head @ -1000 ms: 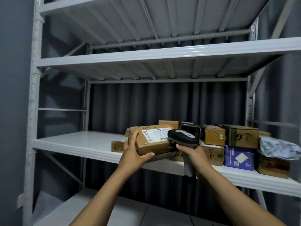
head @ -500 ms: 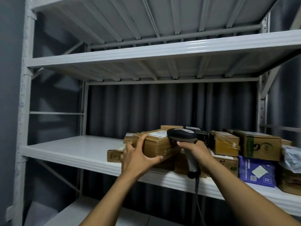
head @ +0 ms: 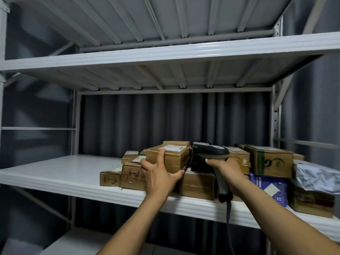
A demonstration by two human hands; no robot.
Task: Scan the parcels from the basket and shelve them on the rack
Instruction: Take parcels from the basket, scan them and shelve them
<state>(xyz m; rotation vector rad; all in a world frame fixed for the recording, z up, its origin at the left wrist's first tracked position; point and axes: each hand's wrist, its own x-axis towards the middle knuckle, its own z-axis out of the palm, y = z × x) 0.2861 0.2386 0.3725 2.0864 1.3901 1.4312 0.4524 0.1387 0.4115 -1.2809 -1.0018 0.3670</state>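
Note:
A brown cardboard parcel point(head: 174, 159) with a white label on top lies on other boxes on the white rack's middle shelf point(head: 60, 173). My left hand point(head: 159, 176) holds its near face, fingers up the left side and thumb under the right corner. My right hand point(head: 227, 171) grips the handle of a grey and black barcode scanner point(head: 211, 151), whose head sits just right of the parcel. The scanner's cable hangs down past the shelf edge.
Several more parcels fill the shelf's right half: small marked brown boxes point(head: 128, 176), a green-printed carton point(head: 270, 162), a blue packet point(head: 270, 188) and a grey plastic mailer point(head: 314, 178). An upper shelf point(head: 165, 52) spans overhead; a lower shelf point(head: 73, 242) lies below.
The parcel has gone from tilted in my left hand to lying flat on the stacked boxes. Both hands moved forward toward the shelf, and the view came closer.

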